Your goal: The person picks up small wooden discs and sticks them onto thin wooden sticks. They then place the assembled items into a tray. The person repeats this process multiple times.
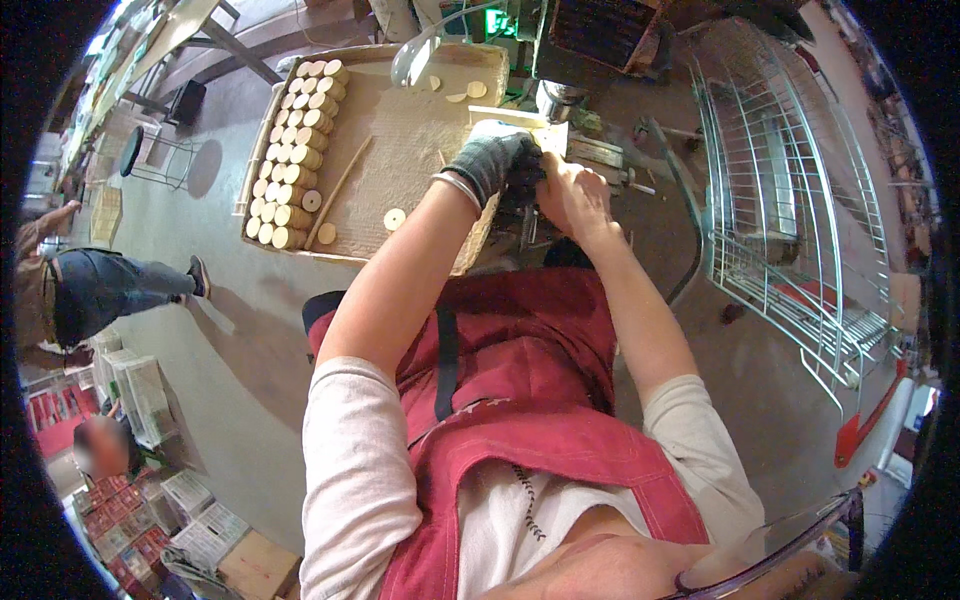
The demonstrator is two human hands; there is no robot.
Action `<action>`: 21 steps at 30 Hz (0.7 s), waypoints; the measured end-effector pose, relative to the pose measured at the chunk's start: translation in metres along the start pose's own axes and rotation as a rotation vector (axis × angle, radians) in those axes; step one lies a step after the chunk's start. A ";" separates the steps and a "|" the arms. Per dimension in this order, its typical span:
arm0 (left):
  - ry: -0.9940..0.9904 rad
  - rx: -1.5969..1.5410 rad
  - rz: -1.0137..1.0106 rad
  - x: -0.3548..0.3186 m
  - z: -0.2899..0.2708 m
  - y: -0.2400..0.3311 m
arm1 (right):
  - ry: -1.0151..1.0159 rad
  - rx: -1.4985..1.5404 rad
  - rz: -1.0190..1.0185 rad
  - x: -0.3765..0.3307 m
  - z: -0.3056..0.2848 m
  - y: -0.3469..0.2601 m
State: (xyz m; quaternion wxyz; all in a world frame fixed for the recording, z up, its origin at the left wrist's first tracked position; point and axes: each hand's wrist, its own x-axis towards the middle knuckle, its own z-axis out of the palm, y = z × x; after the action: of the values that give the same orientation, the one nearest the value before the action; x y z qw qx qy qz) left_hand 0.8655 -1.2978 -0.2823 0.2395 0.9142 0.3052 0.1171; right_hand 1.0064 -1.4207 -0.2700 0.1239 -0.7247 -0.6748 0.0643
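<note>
My left hand (pixel 492 162), in a grey glove, is closed at the right edge of a shallow box (pixel 372 258) strewn with sawdust. Close beside it, my bare right hand (pixel 577 197) has its fingers curled in. Both hands meet at a pale, brightly lit board (pixel 552 136) on a small machine (pixel 560 102). Whatever lies between the fingers is hidden by the glove and the knuckles. Rows of round wooden discs (pixel 298 152) are stacked along the box's left side. One loose disc with a centre hole (pixel 395 218) lies in the sawdust, left of my gloved wrist.
A thin wooden stick (pixel 340 190) lies across the sawdust. Over the box's far edge hangs a clear lamp-like shade (pixel 412 62). A wire cart (pixel 790 200) stands at right. At left are a round stool (pixel 135 150) and another person's legs (pixel 120 285).
</note>
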 end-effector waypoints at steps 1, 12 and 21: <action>0.030 -0.223 -0.056 -0.001 0.006 -0.005 | -0.007 0.010 0.008 0.001 0.000 0.000; 0.157 -0.711 -0.303 0.003 0.035 -0.020 | -0.082 0.073 0.015 0.001 -0.008 0.001; 0.434 -0.120 -0.378 -0.018 0.027 0.032 | -0.065 -0.018 -0.001 0.003 -0.015 -0.004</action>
State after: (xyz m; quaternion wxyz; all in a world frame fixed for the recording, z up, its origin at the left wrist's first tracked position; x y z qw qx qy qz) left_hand 0.8776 -1.3410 -0.2898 0.2398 0.7789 0.5066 0.2813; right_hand 1.0065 -1.4189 -0.2545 0.0955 -0.7230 -0.6794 0.0815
